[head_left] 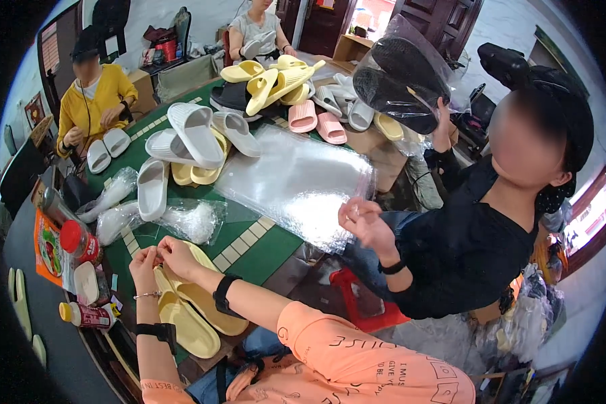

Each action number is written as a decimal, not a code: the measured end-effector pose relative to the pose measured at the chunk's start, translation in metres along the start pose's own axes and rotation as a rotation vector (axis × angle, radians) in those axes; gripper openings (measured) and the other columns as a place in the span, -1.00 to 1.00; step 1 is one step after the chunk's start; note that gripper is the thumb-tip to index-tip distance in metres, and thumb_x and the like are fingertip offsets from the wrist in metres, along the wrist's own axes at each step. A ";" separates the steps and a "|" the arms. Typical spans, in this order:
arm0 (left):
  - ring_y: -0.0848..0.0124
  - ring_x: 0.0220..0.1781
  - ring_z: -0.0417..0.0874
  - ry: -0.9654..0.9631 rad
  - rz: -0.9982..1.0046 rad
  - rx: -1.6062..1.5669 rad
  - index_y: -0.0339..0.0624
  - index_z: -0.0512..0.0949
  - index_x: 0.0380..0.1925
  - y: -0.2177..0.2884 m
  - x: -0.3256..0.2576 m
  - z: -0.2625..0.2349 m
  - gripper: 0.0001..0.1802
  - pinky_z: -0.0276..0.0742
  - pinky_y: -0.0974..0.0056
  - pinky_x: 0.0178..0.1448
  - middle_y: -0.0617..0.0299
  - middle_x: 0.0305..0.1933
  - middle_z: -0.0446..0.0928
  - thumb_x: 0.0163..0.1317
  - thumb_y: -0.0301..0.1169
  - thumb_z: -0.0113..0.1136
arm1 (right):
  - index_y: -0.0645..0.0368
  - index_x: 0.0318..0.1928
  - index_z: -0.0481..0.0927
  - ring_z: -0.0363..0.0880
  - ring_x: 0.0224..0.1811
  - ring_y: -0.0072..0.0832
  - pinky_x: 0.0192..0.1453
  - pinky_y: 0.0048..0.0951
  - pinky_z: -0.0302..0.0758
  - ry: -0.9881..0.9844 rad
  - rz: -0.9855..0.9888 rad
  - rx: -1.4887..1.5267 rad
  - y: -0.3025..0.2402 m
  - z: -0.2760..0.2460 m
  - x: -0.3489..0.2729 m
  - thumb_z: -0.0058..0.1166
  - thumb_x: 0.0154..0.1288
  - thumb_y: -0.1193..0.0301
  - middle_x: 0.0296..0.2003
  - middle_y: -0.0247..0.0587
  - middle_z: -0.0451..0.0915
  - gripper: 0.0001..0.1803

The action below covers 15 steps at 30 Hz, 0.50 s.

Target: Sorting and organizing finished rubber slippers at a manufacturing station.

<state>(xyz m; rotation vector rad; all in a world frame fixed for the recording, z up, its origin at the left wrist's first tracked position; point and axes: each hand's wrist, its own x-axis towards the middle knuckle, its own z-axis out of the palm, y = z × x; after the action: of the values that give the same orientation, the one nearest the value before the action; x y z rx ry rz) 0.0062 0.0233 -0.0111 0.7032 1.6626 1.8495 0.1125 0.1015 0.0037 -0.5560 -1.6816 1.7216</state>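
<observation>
A pair of pale yellow slippers (185, 326) lies in front of me at the table's near edge, soles down. Over their far ends my left hand (143, 264) and my right hand (175, 257) meet, fingertips pinched close together. Whatever is between the fingers is too small or hidden to name. Just beyond my hands sits a clear bag of thin white strands (194, 221). A second bag of white strands (118, 225) is to the left of it.
Grey slippers (195, 135) and more yellow ones (283, 87) are heaped on the green table (262, 252). A stack of clear plastic bags (296, 182) lies right of centre. At right, a co-worker holds bagged black slippers (404, 81). A red-lidded jar (77, 239) stands at left.
</observation>
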 end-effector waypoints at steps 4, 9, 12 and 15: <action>0.62 -0.53 0.47 -0.009 -0.009 0.017 -0.30 0.52 -0.41 0.001 -0.001 0.000 -0.86 0.38 0.55 -0.43 0.32 -0.50 0.51 0.16 -0.43 0.10 | 0.25 -0.42 0.40 0.34 -0.48 -0.64 -0.37 -0.55 0.36 0.013 -0.020 -0.054 0.002 0.002 0.002 -0.06 0.20 0.46 -0.55 -0.33 0.43 -0.89; 0.61 -0.53 0.48 0.005 0.004 -0.020 -0.30 0.52 -0.40 -0.001 -0.001 0.002 -0.86 0.40 0.54 -0.41 0.32 -0.49 0.51 0.17 -0.42 0.09 | 0.25 -0.42 0.40 0.33 -0.49 -0.64 -0.37 -0.55 0.35 0.015 -0.007 -0.041 0.001 0.003 0.001 -0.06 0.20 0.46 -0.54 -0.33 0.43 -0.88; 0.61 -0.50 0.49 0.027 0.013 -0.032 -0.30 0.51 -0.34 -0.004 0.000 0.002 -0.85 0.41 0.53 -0.39 0.31 -0.45 0.51 0.18 -0.42 0.08 | 0.26 -0.41 0.40 0.36 -0.47 -0.62 -0.37 -0.55 0.36 0.005 -0.005 0.003 0.000 0.004 0.002 -0.06 0.20 0.45 -0.53 -0.31 0.45 -0.88; 0.61 -0.47 0.48 0.038 0.079 -0.040 -0.29 0.48 -0.31 -0.009 0.003 0.000 -0.85 0.41 0.53 -0.39 0.32 -0.42 0.50 0.19 -0.42 0.07 | 0.26 -0.39 0.40 0.39 -0.47 -0.59 -0.36 -0.53 0.37 -0.005 -0.012 -0.055 0.000 0.004 0.002 -0.06 0.19 0.45 -0.52 -0.28 0.45 -0.88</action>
<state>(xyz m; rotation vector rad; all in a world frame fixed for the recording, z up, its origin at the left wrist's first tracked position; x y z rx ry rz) 0.0046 0.0262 -0.0203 0.7310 1.6379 1.9567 0.1079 0.1003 0.0043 -0.5665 -1.7375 1.6740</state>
